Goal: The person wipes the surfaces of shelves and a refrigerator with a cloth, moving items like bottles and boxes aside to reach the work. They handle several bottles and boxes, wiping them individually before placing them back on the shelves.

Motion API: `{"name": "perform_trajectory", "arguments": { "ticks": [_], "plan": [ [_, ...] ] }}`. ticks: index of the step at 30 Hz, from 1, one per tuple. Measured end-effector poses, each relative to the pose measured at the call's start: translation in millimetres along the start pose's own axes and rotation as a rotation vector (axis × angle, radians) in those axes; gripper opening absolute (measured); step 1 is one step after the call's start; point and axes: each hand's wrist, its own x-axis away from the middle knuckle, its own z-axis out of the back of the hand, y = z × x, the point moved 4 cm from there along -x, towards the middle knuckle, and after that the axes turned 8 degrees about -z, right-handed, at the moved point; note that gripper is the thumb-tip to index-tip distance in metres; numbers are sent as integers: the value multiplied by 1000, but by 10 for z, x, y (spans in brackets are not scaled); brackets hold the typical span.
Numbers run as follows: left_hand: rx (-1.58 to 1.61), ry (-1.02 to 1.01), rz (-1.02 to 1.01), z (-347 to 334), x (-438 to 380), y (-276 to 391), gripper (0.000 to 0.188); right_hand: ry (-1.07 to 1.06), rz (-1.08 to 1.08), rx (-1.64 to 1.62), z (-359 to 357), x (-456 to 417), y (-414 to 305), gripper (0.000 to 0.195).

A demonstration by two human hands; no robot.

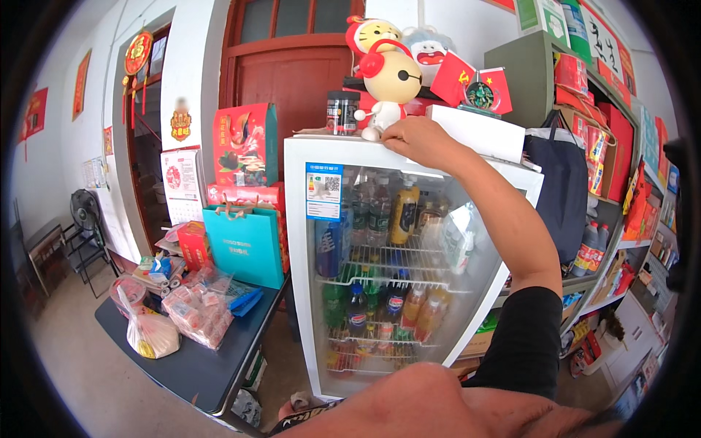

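My right hand [413,139] rests at the top front edge of a white glass-door drinks refrigerator [298,230]. Its fingers are curled down beside the foot of a figurine with red headphones [391,79]. Whether the fingers grip anything is hidden. My left hand is out of view. Behind the glass door, which looks closed, wire shelves hold a yellow bottle [404,211], cola bottles [357,309] and other drinks. A dark-lidded jar [343,112] stands left of the figurine, and a white box [476,131] lies to the right.
At left, a dark table [202,372] carries a teal gift bag [243,246], a red gift box [243,145] and bagged goods [198,309]. A dark tote bag [553,191] hangs by packed shelves [597,202] at right. Small red flags [452,79] stand atop the refrigerator.
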Motion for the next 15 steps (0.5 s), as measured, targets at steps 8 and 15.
{"name": "perform_trajectory", "arguments": {
  "ticks": [8, 15],
  "plan": [
    [28, 4, -17, -67, -17, 16, 33, 396, 181, 245, -167, 540, -168, 34],
    [56, 4, -36, -167, -46, 74, 32, 487, 166, 68, -80, 525, -45, 28]
  ]
}}
